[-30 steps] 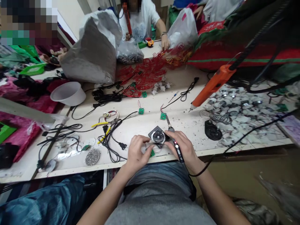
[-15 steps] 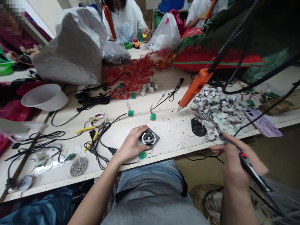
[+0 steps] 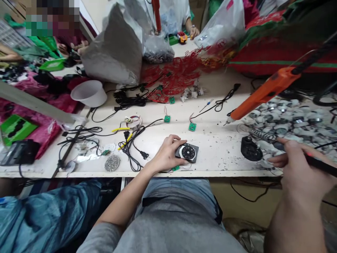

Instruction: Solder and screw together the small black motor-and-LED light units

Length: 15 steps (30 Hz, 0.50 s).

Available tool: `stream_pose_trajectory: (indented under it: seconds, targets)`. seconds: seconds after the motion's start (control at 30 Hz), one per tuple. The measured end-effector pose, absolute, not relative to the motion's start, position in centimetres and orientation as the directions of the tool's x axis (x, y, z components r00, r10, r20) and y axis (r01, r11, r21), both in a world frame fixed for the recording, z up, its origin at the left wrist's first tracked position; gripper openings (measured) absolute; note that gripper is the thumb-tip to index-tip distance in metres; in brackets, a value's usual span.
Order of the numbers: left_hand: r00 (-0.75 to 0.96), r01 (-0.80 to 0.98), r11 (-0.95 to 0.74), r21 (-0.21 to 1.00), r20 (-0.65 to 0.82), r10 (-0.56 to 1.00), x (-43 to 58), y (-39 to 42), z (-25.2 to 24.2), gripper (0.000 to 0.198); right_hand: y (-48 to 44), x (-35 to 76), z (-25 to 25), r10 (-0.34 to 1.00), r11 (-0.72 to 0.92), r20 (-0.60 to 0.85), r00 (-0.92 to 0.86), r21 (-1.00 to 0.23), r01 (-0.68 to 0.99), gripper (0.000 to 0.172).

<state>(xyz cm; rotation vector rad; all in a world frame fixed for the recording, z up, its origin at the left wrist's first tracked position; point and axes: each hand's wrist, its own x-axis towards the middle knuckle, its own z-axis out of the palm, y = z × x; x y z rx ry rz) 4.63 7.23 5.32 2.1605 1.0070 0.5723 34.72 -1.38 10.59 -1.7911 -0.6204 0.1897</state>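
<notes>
My left hand [image 3: 167,153] grips a black square block [image 3: 195,155] with a round, black dial-like part in a pale ring on top, fingers at its back edge and thumb in front. Close to the thumb, a small green circuit board [image 3: 176,168] with thin wires lies partly hidden. My right hand [image 3: 300,165], at the right, is closed around a soldering iron [image 3: 319,165] with a small red light. Its front end is at the coil spring [image 3: 263,135] of a black iron stand [image 3: 250,149]; the tip is not visible.
An orange electric screwdriver [image 3: 263,95] hangs over the right side, near heaped white parts [image 3: 297,119]. Yellow-handled pliers [image 3: 126,140], black cords, circuit boards [image 3: 192,126] and a white bowl [image 3: 88,93] lie leftward. Another person's hand [image 3: 194,31] is across the table.
The view has swung left, shifting the table rightward in frame. My right hand has brought the soldering iron closer to the stand's spring. The left hand keeps its hold on the block.
</notes>
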Motion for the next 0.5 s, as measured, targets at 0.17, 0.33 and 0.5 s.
stream_pose_trajectory:
  seconds: [0.17,0.33,0.5]
  targets:
    - [0.657,0.399,-0.508,0.764,0.149,0.739,4.7,7.4,5.2,0.059,-1.8,34.9,8.3,0.44,-0.106,0.216,0.872,-0.951,0.289,0.038]
    - [0.63,0.397,-0.51,0.763,0.177,0.756,4.8,7.0,4.7,0.055,-3.8,31.7,5.6,0.504,-0.05,0.047,0.863,-0.995,0.083,0.052]
    - [0.625,0.399,-0.509,0.763,0.179,0.759,4.8,6.7,4.3,0.056,-1.9,28.4,6.7,0.647,0.009,0.142,0.75,-0.984,0.178,0.042]
